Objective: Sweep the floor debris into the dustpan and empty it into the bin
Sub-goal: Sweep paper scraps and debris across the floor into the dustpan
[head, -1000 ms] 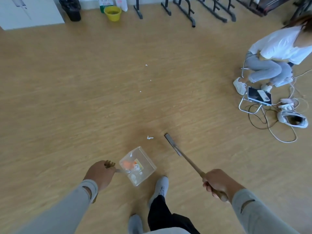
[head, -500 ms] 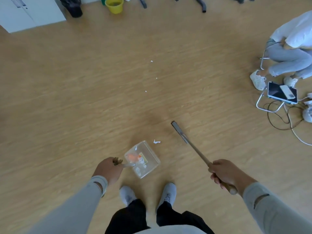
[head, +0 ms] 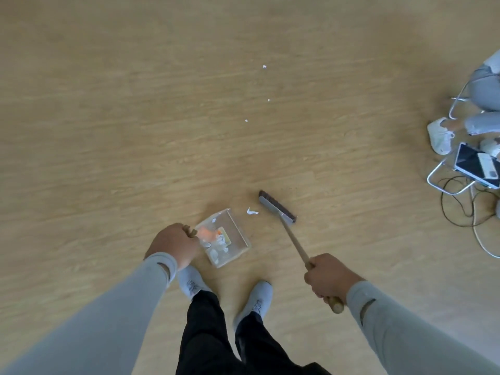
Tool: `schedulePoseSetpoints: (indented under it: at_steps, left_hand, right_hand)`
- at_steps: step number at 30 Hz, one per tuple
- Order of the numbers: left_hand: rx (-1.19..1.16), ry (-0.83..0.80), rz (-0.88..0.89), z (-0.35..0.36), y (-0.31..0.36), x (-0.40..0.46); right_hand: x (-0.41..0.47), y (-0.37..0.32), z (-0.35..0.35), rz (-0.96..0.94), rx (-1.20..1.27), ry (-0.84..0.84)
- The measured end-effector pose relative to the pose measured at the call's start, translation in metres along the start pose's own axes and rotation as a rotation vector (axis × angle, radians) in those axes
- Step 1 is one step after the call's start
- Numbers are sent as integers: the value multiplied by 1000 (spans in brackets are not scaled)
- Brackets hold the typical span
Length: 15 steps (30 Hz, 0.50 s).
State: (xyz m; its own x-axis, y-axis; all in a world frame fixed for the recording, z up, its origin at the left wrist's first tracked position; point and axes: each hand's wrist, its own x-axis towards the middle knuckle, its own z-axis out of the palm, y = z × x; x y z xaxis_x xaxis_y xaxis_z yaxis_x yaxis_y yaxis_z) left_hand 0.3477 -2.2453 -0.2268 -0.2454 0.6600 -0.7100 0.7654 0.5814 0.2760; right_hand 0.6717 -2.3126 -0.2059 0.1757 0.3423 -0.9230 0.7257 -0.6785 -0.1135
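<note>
Dustpan (head: pixel 226 236) held low on the floor (head: pixel 108 131), paper scrap (head: pixel 252 211) just beside its open mouth, broom (head: pixel 277 207) just past the scrap.

Since a second ago the pan and broom head have been brought closer around the scrap; a short sweep seems next. Left hand (head: pixel 173 243) is curled round the pan handle, right hand (head: pixel 328 278) wrapped round the broom stick. Orange and white bits already lie inside. Smaller specks (head: pixel 264 67) remain further off. No writing can be read; no bin is in view.

wood floor (head: pixel 108 131) | on it: paper scrap (head: pixel 252 211) betw dustpan (head: pixel 238 236) & broom head (head: pixel 277 207); cables (head: pixel 460 207) rt
</note>
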Motion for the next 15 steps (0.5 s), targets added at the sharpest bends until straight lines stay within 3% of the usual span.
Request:
schedulePoseSetpoints:
  at_steps: [3,8,15]
  left_hand:
    - [-8,15,17,4,8,1]
    - [-31,27,10,4,4,-4]
    - [-75,24,22,4,1,-14]
  right_hand:
    - [-15,4,2,5,47,-109]
    - [-35,45,-62,43,338,-144]
    - [-42,26,-41,-47,208,-14]
